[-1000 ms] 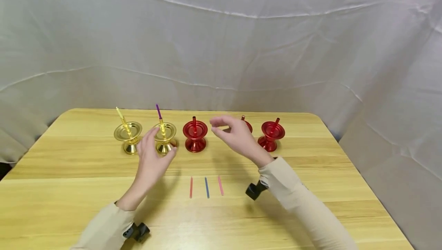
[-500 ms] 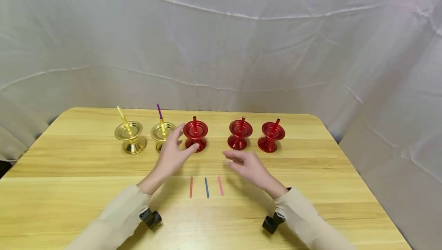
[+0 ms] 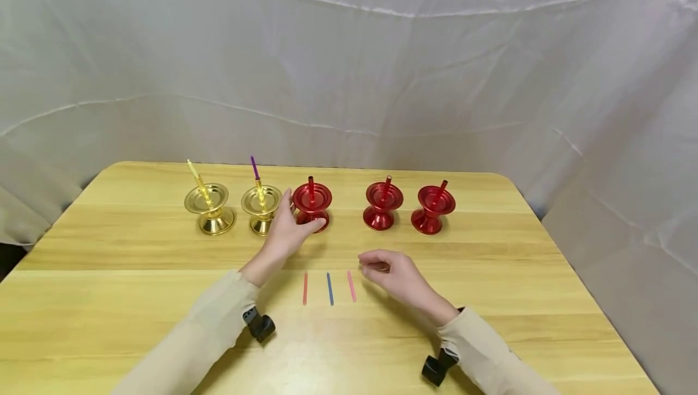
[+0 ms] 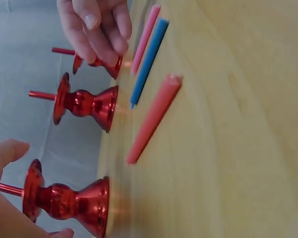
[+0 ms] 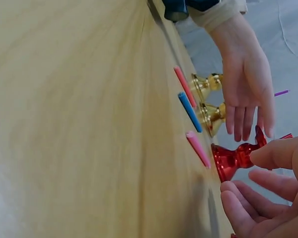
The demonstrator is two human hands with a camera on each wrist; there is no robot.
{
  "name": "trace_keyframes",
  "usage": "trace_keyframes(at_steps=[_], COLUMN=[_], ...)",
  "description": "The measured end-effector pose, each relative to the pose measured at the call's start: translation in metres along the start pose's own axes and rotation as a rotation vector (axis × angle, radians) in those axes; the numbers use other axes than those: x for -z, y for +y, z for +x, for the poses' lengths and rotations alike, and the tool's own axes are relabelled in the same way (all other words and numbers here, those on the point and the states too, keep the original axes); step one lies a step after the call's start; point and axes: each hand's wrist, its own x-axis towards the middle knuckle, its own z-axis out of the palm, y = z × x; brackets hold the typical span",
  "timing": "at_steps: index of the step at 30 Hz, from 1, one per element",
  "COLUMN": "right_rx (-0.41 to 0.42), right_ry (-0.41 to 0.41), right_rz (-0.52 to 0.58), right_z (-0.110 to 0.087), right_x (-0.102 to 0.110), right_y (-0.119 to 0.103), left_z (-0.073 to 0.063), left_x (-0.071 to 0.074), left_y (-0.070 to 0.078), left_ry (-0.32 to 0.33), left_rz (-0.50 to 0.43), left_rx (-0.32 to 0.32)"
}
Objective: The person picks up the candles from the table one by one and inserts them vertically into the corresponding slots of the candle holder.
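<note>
My left hand (image 3: 285,231) reaches to the leftmost red candle holder (image 3: 312,197), thumb and fingers spread on either side of it. In the left wrist view, the thumb stands apart from that holder's dish. My right hand (image 3: 400,277) hovers just right of the pink candle (image 3: 351,286), fingers loosely bent and nothing between them. Beside the pink candle lie a blue candle (image 3: 330,289) and a coral-red candle (image 3: 305,289), all three flat on the table. No candle stands in the tube of the holder near my left hand.
To the left stand two gold candle holders, one bearing a yellow candle (image 3: 192,168), the other a purple candle (image 3: 255,166). Two more red candle holders, a middle one (image 3: 383,198) and a right one (image 3: 436,201), stand further right. A pale cloth (image 3: 349,80) hangs behind the wooden table (image 3: 163,298).
My left hand has moved right from the purple candle's gold holder to the leftmost red holder. My right hand has come down and back from the red holders to beside the pink candle.
</note>
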Motion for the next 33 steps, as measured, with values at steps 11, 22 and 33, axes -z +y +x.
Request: trace_keyframes(at_steps=[11, 22, 33], right_rx=[-0.023, 0.013, 0.024], right_ry=[-0.039, -0.058, -0.025], right_rz=[-0.078, -0.158, -0.269], right_z=[-0.001, 0.001, 0.003], right_x=[-0.008, -0.019, -0.024], right_y=[-0.002, -0.011, -0.017], left_z=[0.014, 0.015, 0.019], left_x=[-0.012, -0.016, -0.015], left_y=[-0.009, -0.010, -0.011], left_ry=[0.020, 0.071, 0.061], left_rz=[-0.044, -0.093, -0.087], left_rx=[-0.021, -0.015, -0.035])
